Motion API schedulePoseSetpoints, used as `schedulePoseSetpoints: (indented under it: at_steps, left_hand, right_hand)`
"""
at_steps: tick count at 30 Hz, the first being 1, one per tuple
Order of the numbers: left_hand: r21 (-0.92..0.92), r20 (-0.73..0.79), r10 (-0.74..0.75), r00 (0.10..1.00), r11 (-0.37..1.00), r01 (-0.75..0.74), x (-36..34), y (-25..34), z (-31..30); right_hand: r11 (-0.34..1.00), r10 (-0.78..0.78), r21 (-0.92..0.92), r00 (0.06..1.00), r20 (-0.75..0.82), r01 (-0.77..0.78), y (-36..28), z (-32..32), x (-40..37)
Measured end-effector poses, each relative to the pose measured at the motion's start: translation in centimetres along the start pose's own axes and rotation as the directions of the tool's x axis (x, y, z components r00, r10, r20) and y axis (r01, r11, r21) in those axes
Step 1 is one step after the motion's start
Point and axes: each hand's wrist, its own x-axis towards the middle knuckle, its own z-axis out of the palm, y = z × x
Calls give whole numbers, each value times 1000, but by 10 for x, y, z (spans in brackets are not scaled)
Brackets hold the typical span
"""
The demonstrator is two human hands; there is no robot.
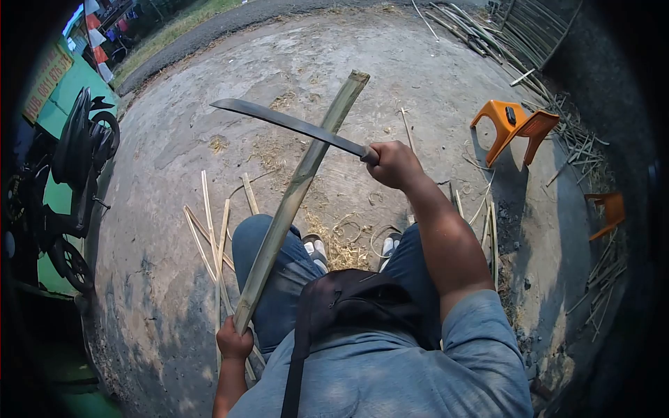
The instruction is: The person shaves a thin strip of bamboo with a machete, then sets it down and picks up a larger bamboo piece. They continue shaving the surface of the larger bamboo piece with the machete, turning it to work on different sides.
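Observation:
My left hand (235,339) is wrapped round the lower end of a long split bamboo piece (284,212), which slants up and to the right across my left thigh. In my right hand (395,166) is the handle of a machete (286,124), its long dark blade pointing left. The blade crosses over the upper part of the bamboo, overlapping it in this view. Thin bamboo strips (221,244) lie beside my left leg. Pale shavings (343,247) are scattered on the ground between my feet.
An orange plastic chair (503,125) with a small dark object on it stands at the right. More bamboo strips (585,150) are heaped along the right side, with long poles (467,28) at the back. A parked motorcycle (70,174) stands at the left by a green wall.

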Motion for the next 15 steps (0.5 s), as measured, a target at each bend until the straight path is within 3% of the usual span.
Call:
schedulePoseSetpoints:
  at_steps: [1, 4, 7, 11, 15]
  left_hand:
    - [17, -4, 2, 1000, 1000, -2, -1, 0, -1]
    - [15, 2, 7, 1000, 1000, -7, -4, -4, -1]
    - [-4, 13, 14, 1000, 1000, -14, -3, -2, 0]
    - [10, 35, -11, 999, 1000, 10, 1, 6, -1]
    - [-4, 30, -9, 999, 1000, 9, -1, -3, 0]
  right_hand:
    - [997, 68, 20, 997, 31, -69, 1, -2, 5]
    - [994, -12, 109, 999, -48, 17, -5, -1, -1]
    - [996, 57, 69, 996, 67, -62, -22, -8, -11]
    - [971, -194, -113, 973, 125, 208, -38, -6, -25]
    - [971, -146, -169, 980, 133, 167, -30, -10, -17]
